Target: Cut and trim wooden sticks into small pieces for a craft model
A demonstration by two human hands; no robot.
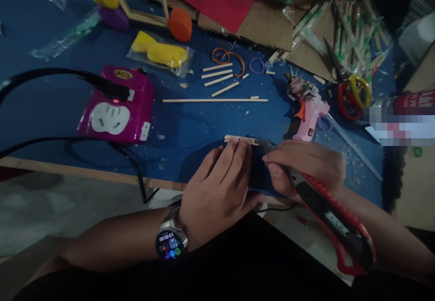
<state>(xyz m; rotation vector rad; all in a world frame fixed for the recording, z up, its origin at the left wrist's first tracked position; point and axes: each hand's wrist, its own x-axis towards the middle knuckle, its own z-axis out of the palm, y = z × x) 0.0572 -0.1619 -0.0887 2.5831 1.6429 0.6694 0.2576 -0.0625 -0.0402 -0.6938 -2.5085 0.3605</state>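
Observation:
My left hand [219, 192], with a smartwatch on its wrist, presses its close-set fingertips onto short pale wooden sticks [234, 137] on the blue table. The sticks lie side by side, partly hidden under the fingers. In my right hand [306, 162] is a red and black utility knife [331, 215], its handle slanting down to the right. The knife's tip end, blurred, meets the right end of the sticks. Farther up the table lies one long thin stick [214, 100], and beyond it are several short cut sticks [220, 80].
A pink glue gun [309, 115] rests just beyond my right hand. Scissors [353, 92] and a glue stick [356, 147] are at the right. A purple power socket box [118, 104] with black cables stands at the left. Bagged yellow clay [159, 51] and cardboard [244, 24] lie farther back.

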